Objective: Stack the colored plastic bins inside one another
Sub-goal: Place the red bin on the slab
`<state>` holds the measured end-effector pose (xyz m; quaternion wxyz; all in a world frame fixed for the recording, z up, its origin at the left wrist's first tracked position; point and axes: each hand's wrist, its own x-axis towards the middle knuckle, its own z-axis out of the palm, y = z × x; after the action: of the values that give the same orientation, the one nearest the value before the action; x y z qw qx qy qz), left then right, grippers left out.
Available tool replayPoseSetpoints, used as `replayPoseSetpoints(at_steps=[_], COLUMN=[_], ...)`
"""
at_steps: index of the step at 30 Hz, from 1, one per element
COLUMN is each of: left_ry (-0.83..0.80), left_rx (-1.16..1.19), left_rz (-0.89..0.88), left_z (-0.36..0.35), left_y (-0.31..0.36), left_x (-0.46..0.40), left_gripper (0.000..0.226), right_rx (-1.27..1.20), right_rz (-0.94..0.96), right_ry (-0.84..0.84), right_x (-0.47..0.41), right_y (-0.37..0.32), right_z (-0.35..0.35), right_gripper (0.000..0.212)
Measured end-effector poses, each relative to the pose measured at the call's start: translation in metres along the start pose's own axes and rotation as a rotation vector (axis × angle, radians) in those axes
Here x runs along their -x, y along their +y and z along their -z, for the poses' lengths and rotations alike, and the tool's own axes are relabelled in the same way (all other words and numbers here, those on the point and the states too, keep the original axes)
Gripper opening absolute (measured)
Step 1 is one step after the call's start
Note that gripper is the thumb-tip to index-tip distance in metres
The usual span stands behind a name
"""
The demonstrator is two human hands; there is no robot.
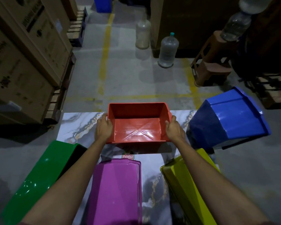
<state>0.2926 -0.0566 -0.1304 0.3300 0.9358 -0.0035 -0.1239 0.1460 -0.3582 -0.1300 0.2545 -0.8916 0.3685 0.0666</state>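
A marble-patterned bench [75,125] is carrying five bins; the left hand [103,127] and right hand [173,129] are gripping the red bin [137,123] by its side rims, four bins ringing it.

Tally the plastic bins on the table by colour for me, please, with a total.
Red bin, held by left hand and right hand: 1
Blue bin: 1
Green bin: 1
Purple bin: 1
Yellow bin: 1
Total: 5

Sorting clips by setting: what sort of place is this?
Likely a warehouse or stockroom: stacked cardboard cartons on wooden pallets, yellow floor lines, and big water jugs on the concrete floor.
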Motion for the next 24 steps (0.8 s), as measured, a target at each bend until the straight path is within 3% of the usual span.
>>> replayPoseSetpoints(at_steps=[3,6,12,17,24], left_ry=[0.043,0.092,0.144,0.116,0.153], left_rx=[-0.037,-0.086,-0.183,-0.254,-0.410], left_rz=[0.001,-0.069,-0.231,-0.315,-0.496], left_z=[0.006,0.011,0.023,0.034,0.042], left_y=[0.003,-0.003,-0.005,-0.007,-0.016], left_x=[0.014,0.030,0.066,0.100,0.153], left_gripper=[0.051,0.055,0.055,0.054,0.061], right_rx=[0.028,0.141,0.219,0.186,0.188], right_rz=[0.014,0.007,0.058,0.152,0.356], right_ry=[0.043,0.192,0.399,0.458,0.401], right_x=[0.006,0.020,0.067,0.109,0.166], right_y=[0.003,0.001,-0.025,-0.041,-0.045], right_z=[0.001,0.002,0.005,0.006,0.003], right_gripper=[0.056,0.067,0.069,0.078,0.096])
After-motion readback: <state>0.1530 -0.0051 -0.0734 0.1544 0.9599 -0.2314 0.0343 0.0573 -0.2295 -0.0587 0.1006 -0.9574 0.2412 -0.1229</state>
